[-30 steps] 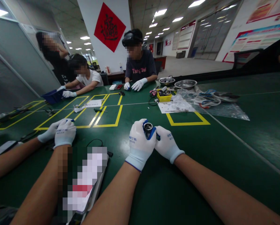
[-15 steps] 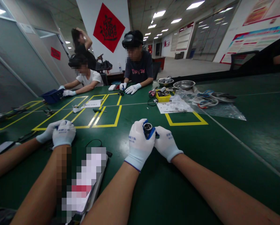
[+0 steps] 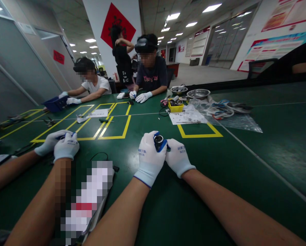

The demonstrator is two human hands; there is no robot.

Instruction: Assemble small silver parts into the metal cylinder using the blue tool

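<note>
At the near side of the green table [image 3: 219, 177], we hold our 2 gloved hands together in front of us. Our left hand [image 3: 150, 153] is clamped on a round black part [image 3: 158, 139], its silver-rimmed open end facing up between thumb and fingers. Our right hand [image 3: 178, 155] meets the left with curled fingers; we cannot tell whether they grip the part too. Beyond our hands lie a white paper [image 3: 186, 117], a yellow bin [image 3: 175, 108] filled with parts, 2 metal bowls [image 3: 198, 93] and a clear plastic bag [image 3: 247, 123] beside tangled cords [image 3: 226, 110]. To our left, a neighbour's 2 gloved hands [image 3: 66, 147] meet, and a green-handled screwdriver [image 3: 103, 120] lies among yellow tape outlines [image 3: 111, 138]. Across from us, 2 people in headsets [image 3: 151, 73] work in white gloves.
</note>
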